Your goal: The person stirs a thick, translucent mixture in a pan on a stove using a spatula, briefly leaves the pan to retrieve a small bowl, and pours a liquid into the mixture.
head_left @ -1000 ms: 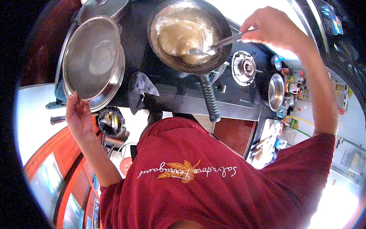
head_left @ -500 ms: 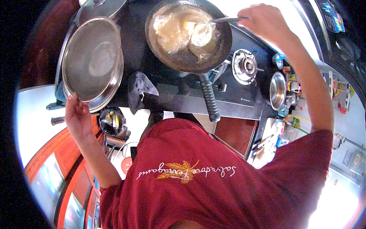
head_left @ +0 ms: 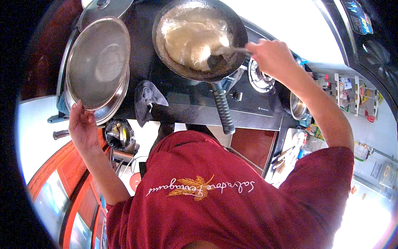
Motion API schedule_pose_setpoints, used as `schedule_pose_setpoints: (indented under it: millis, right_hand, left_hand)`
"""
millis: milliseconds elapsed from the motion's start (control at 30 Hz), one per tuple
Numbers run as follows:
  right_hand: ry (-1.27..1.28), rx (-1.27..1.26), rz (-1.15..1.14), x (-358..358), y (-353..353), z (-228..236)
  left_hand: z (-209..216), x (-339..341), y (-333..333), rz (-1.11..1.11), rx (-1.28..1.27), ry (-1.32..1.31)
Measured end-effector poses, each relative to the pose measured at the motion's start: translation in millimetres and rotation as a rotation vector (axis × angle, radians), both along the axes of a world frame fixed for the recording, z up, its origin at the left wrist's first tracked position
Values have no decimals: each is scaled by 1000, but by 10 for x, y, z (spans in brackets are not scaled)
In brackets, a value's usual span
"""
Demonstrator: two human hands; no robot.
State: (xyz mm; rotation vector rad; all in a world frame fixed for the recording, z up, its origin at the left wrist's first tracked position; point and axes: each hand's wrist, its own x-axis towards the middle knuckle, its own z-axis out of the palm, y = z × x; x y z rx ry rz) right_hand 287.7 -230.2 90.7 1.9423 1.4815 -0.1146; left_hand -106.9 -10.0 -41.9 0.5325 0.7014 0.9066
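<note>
My right hand is closed round the handle of a metal cooking utensil. Its far end is in a dark wok, blurred, so its shape cannot be told. Pale, glossy food spreads over the bottom of the wok, whose black ribbed handle points toward me. On the left, my left hand pinches the near rim of a round grey metal dish, thumb and fingertips on its edge. The dish is tilted above a shiny steel pan, covering most of it.
A glass lid lies behind the metal dish. A grey cloth hangs at the front counter edge, between dish and wok. Right of the wok are a second burner and a steel bowl. Below left stands a black-lined bin.
My right hand has come lower and nearer to me, drawing the utensil toward the wok's near right side. The pale food has shifted. My left hand still holds the dish in nearly the same place.
</note>
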Motion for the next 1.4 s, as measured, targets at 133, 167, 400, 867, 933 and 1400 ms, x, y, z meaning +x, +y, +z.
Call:
schedule_pose_setpoints:
  millis: [133,167,400,867,933,1400]
  right_hand:
    - [12,392,46,174,202,-228]
    - [8,419,47,256,219,-194]
    - [-24,265,23,419,-96,578]
    - [60,410,35,459,87,-459]
    - [66,515,147,487,85,-350]
    - [-133,153,-58,1237,-80,-82]
  left_hand:
    - [-51,-44,-2,52,-6,98]
    - [-28,1,-8,75,-16,120]
    - [-52,34,-35,46,8,67]
    - [-25,89,-94,72,-27,154]
    - [7,122,-110,73,-19,158]
    - [105,321,-223,155,-15,165]
